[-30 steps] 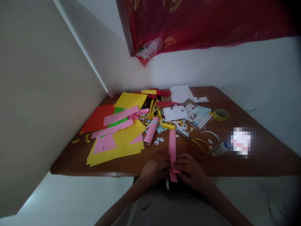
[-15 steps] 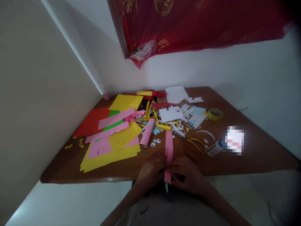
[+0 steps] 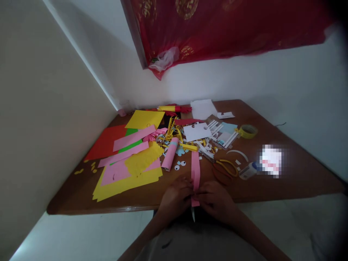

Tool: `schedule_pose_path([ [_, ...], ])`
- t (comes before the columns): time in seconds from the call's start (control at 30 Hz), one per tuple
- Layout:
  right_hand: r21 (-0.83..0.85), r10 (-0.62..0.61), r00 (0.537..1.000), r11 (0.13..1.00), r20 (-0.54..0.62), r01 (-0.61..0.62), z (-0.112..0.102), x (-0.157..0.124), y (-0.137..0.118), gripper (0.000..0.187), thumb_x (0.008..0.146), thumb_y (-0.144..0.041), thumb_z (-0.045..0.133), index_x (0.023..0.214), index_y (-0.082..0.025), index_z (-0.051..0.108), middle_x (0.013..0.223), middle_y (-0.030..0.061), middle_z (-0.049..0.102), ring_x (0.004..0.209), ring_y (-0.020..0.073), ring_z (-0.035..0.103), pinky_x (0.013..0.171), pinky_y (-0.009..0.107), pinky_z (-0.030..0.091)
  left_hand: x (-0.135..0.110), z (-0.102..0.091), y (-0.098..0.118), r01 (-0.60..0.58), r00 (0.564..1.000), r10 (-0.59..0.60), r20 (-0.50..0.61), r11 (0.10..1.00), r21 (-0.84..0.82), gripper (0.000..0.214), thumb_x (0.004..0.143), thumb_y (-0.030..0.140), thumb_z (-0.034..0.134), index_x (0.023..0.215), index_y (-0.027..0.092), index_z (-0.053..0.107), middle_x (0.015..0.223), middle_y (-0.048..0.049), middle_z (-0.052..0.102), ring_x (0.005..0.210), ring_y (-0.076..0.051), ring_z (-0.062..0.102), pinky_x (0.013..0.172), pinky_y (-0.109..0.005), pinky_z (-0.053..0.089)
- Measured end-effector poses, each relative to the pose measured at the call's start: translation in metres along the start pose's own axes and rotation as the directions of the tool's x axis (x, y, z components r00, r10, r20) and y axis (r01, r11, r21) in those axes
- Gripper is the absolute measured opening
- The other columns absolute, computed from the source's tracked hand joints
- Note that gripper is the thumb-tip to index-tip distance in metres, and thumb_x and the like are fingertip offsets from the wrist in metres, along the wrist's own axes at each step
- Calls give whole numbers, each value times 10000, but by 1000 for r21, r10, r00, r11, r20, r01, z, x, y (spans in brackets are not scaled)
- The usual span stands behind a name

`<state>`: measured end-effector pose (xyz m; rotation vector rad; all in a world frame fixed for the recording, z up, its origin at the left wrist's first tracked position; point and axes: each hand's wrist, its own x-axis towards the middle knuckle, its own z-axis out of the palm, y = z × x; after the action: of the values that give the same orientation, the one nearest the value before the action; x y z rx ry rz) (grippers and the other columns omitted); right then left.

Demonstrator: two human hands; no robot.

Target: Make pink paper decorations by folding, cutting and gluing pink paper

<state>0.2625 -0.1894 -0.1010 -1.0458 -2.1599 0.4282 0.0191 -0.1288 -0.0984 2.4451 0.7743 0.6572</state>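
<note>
A pink paper strip (image 3: 195, 166) runs from the table over its near edge, between my two hands. My left hand (image 3: 176, 194) is closed on the strip's left side, with bent fingers. From the other side my right hand (image 3: 214, 199) pinches the strip near its lower end, fingertips almost meeting the left ones. The grip itself is partly hidden and dim. Below the strip's end a pale pointed piece sticks out. Beyond my left hand lie a pink paper roll (image 3: 170, 156) with a light blue band and two paper eyes (image 3: 180, 165).
Orange-handled scissors (image 3: 227, 168), a glue bottle (image 3: 248, 171) and a yellow tape roll (image 3: 248, 131) lie to the right. Yellow sheets (image 3: 127, 191) and pink strips (image 3: 134, 137) cover the left. Paper scraps (image 3: 208, 146) are heaped mid-table, near a white sheet (image 3: 197, 132).
The strip's lower end has drawn up slightly and lies flatter. My right hand's fingers have closed in on it, and a pink edge beside that hand no longer shows.
</note>
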Motion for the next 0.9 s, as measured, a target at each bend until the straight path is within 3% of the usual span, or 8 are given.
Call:
schedule_pose_path([
  [0.2, 26, -6, 1000, 1000, -18, 7, 1, 0, 1, 254, 1032, -214, 666, 1188, -289, 852, 1136, 60, 871, 1045, 247, 774, 939, 427, 570, -2, 2, -4, -2, 1000, 2, 6, 1000, 29, 218, 939, 89, 739, 1039, 257, 837, 1153, -31, 862, 1283, -237, 763, 1366, -483, 421],
  [0.4, 37, -38, 996, 998, -75, 41, 4, -3, 5, 299, 1016, -180, 654, 1236, -276, 832, 1108, 58, 881, 1002, 247, 796, 917, 418, 581, -1, 0, 2, 41, 999, -42, -10, 999, -11, 199, 916, 101, 760, 1040, 253, 798, 1142, -40, 856, 1257, -262, 770, 1317, -490, 483],
  [0.47, 40, -44, 996, 998, -84, 47, 2, -4, 5, 273, 1039, -206, 646, 1230, -270, 830, 1071, 60, 881, 966, 240, 800, 883, 404, 585, -3, -1, 5, 104, 994, -105, -40, 994, -11, 236, 913, 148, 805, 1120, 260, 783, 1211, -53, 840, 1280, -281, 754, 1307, -503, 494],
  [0.53, 55, -47, 995, 997, -86, 52, -1, -4, 4, 238, 1066, -245, 641, 1207, -268, 832, 1036, 58, 878, 934, 233, 801, 858, 391, 590, -4, -1, 7, 143, 987, -142, -78, 990, 13, 407, 909, 180, 839, 1300, 261, 761, 1331, -83, 800, 1338, -300, 716, 1261, -495, 536],
  [0.63, 150, -27, 995, 988, -95, 41, -9, -3, -1, 220, 1110, -330, 633, 1174, -258, 831, 998, 54, 870, 884, 209, 801, 810, 345, 605, -4, -1, 8, 113, 991, -107, -82, 991, 68, 532, 941, 204, 839, 1455, 303, 747, 1408, -99, 739, 1318, -293, 695, 1131, -439, 603],
  [0.8, 303, 85, 996, 950, -2, -80, -38, 1, -16, 298, 1121, -458, 661, 1024, -262, 862, 863, 38, 818, 750, 177, 771, 694, 280, 607, -4, -4, 3, -21, 988, 27, -152, 999, 41, 169, 1031, 334, 780, 1162, 304, 883, 1278, -102, 755, 1250, -270, 701, 1096, -434, 572],
  [0.9, 326, 114, 991, 942, -69, -86, -55, 0, -19, 249, 1082, -462, 713, 1059, -302, 903, 857, 47, 822, 722, 212, 783, 636, 305, 623, -9, -11, -1, -86, 968, 76, -240, 996, -29, 218, 1091, 376, 678, 1089, 251, 856, 1187, -116, 800, 1246, -254, 724, 1155, -442, 545],
])
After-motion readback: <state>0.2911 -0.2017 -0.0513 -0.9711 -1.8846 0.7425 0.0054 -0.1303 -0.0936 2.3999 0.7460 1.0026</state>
